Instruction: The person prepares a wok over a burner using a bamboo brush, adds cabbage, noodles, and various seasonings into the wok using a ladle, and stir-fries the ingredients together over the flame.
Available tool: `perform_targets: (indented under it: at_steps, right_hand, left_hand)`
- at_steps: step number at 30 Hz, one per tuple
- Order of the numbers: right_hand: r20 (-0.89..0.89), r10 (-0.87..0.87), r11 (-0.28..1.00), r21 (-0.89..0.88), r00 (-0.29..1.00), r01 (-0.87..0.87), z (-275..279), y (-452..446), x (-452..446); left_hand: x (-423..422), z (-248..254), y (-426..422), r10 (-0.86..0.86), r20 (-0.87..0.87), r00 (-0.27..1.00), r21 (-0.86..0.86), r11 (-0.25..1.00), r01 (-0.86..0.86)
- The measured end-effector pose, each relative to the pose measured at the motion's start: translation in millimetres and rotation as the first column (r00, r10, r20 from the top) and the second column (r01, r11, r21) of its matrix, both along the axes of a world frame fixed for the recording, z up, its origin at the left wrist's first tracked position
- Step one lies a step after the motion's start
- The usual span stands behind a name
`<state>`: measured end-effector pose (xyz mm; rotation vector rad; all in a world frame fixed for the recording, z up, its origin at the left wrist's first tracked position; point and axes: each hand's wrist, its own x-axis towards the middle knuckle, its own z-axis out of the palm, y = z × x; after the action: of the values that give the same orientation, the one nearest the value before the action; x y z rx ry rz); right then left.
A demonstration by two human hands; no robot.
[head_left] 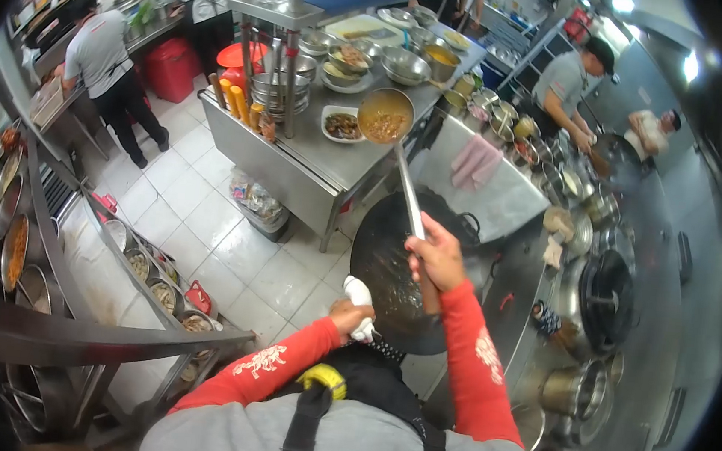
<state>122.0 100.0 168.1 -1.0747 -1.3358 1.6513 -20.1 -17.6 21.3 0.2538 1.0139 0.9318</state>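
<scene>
Red-sleeved, two hands hold one ladle and one cloth beside one wok.

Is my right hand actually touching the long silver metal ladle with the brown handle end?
Touching. The head view shows your right hand closed around the shaft of the long silver metal ladle, its brown end sticking out below your fist.

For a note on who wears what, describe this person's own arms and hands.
The left sleeve and right sleeve are both red, close-fitting and long, each with a pale print on the forearm, its design unclear. Above them is a grey shirt. The left hand and right hand show no gloves.
</scene>
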Motion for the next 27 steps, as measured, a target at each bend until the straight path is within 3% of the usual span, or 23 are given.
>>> perform_targets:
  at_steps: [3, 6, 9, 13, 19, 22, 23, 25, 27]
  right_hand:
    - [0.216, -0.053, 0.991, 0.129, 0.975, 0.026, -25.5, 42.9, -49.0]
    - [0.559, -0.165, 0.935, 0.350, 0.813, -0.051, -53.3, 82.2, -77.4]
    - [0.571, -0.346, 0.730, 0.662, 0.744, -0.170, -67.4, 91.6, -90.8]
    - [0.678, -0.311, 0.777, 0.584, 0.666, -0.233, -46.4, 88.8, -94.9]
    - [0.627, -0.461, 0.631, 0.729, 0.628, -0.264, -51.9, 85.6, -80.8]
    - [0.674, -0.438, 0.650, 0.695, 0.595, -0.309, -78.0, 91.9, -72.6]
    - [0.527, -0.453, 0.422, 0.837, 0.719, -0.348, -107.9, 117.8, -62.0]
    - [0.495, -0.222, 0.819, 0.563, 0.840, -0.115, -94.7, 124.2, -70.4]
    - [0.227, -0.126, 0.986, 0.134, 0.966, 0.097, -59.9, 113.7, -86.2]
  left_hand:
    - [-7.2, 13.7, -1.7, -0.046, 0.051, 0.998, 0.039, 0.998, 0.044]
    - [-5.0, -4.7, 1.3, 0.015, 0.055, 0.998, 0.062, 0.998, -0.019]
    - [-7.4, -9.2, 1.1, 0.051, 0.049, 0.998, 0.092, 0.994, -0.055]
    - [-12.4, -19.1, 5.9, 0.055, 0.072, 0.996, 0.099, 0.993, -0.062]
    - [-22.0, -2.8, 22.2, 0.063, 0.068, 0.996, 0.100, 0.993, -0.069]
    - [-23.5, 8.2, 28.3, 0.036, 0.017, 0.999, 0.133, 0.990, -0.038]
    - [-22.0, 11.0, 29.4, 0.029, -0.008, 1.000, 0.147, 0.989, -0.027]
    - [-23.9, 17.1, 33.7, 0.056, 0.104, 0.993, 0.100, 0.993, -0.067]
    - [-27.1, 26.3, 37.6, 0.061, 0.174, 0.983, 0.085, 0.993, -0.077]
